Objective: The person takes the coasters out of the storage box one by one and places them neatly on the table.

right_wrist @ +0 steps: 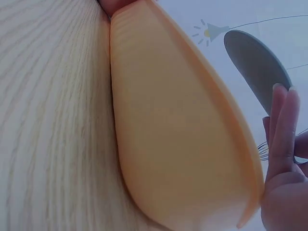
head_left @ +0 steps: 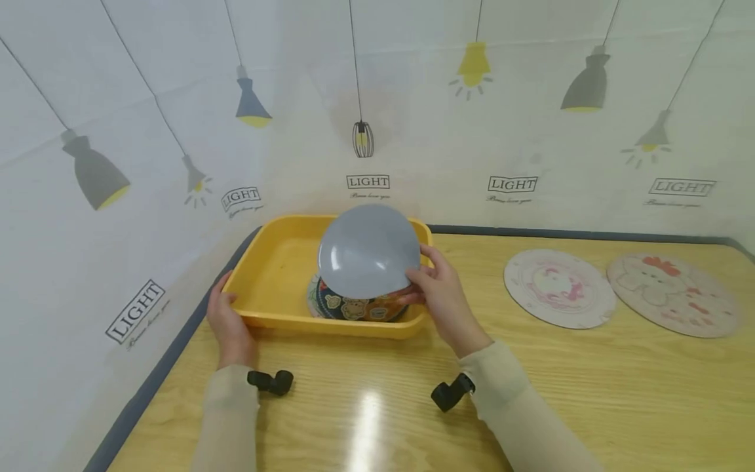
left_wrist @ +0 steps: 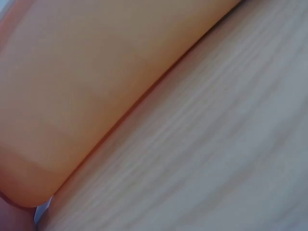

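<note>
A round mat [head_left: 368, 249] with a smooth grey face is tilted up above the right half of a yellow plastic tray [head_left: 265, 255]. My right hand [head_left: 442, 298] pinches its lower right edge between thumb and fingers; from the right wrist camera, the grey mat [right_wrist: 257, 70] appears nearly edge-on. Beneath it, inside the tray, lie dark cartoon-printed round mats [head_left: 354, 309], partly hidden. My left hand [head_left: 230, 328] grips the tray's near left corner. The left wrist view shows mostly the tray's outer wall [left_wrist: 96, 72].
Two pale printed round mats, one with a pink design [head_left: 559, 288] and one with a red bow [head_left: 672, 295], lie flat on the wooden table [head_left: 590, 393] at right. A wall covering [head_left: 425, 131] printed with lamps stands behind the tray and along the left.
</note>
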Demonstrator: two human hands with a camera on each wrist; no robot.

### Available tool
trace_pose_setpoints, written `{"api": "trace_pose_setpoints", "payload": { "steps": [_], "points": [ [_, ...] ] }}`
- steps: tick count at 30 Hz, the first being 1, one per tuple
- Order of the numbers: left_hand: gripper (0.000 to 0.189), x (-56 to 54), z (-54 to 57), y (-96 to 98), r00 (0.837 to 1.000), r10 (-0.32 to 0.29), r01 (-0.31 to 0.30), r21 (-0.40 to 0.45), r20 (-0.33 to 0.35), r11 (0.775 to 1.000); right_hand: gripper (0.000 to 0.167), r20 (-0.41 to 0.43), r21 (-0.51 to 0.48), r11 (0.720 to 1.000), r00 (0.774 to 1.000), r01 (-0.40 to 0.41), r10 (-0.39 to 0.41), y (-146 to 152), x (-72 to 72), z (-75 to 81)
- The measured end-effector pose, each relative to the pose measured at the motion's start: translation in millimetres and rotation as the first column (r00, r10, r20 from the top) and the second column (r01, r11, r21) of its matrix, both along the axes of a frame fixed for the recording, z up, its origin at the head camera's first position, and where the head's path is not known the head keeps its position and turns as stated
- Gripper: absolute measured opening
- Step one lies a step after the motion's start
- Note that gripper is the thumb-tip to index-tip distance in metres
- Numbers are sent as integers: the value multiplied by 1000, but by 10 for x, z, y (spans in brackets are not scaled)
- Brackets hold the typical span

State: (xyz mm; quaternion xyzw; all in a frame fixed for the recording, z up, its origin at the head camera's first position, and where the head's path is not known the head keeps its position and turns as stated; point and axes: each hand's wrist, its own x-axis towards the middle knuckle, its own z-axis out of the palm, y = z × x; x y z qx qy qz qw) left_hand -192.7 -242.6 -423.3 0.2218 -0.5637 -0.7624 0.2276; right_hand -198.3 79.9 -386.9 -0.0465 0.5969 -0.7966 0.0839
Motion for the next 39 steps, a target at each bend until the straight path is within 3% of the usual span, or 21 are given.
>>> {"api": "trace_pose_setpoints", "payload": {
  "steps": [8, 16, 22, 29, 39],
  "points": [
    [48, 44, 109, -12, 1000, 24, -24, 12, -14, 1000, 42, 23, -26, 1000, 1000, 3, -3, 41, 12, -17],
    [48, -26, -7, -115, 998, 55, -53, 50, -35, 997, 46, 27, -62, 998, 999, -33, 34, 95, 7, 47],
    [48, -8, -85, -91, 997, 72, -72, 22, 9, 997, 44, 70, -65, 997, 997, -41, 46, 269, 62, -72],
    [49, -5, -74, -16, 997, 76, -76, 20, 9, 997, 46, 83, -70, 997, 996, -19, 24, 511, 120, -152],
    [47, -27, -38, -114, 996, 92, -92, 44, -17, 995, 48, 85, -40, 999, 996, -34, 37, 696, 147, -124]
  ]
}}
